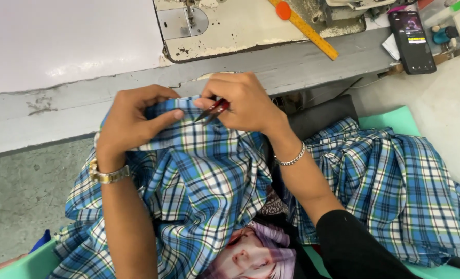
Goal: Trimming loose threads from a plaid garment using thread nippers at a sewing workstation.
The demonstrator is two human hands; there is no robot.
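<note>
A blue, white and green plaid garment [204, 181] lies over my lap. My left hand [132, 121] pinches a folded edge of the garment, thumb on top, with a metal watch on the wrist. My right hand [245, 101] holds small red-handled thread snips [212, 111], their tips touching the cloth edge beside my left thumb. A chain bracelet sits on the right wrist.
A worn sewing machine bed [225, 28] sits in the grey table [59, 111] ahead. A yellow ruler [312, 33] with an orange disc lies across it. A dark phone [411, 41] rests at the far right. More plaid cloth [395, 186] is heaped on a green surface at the right.
</note>
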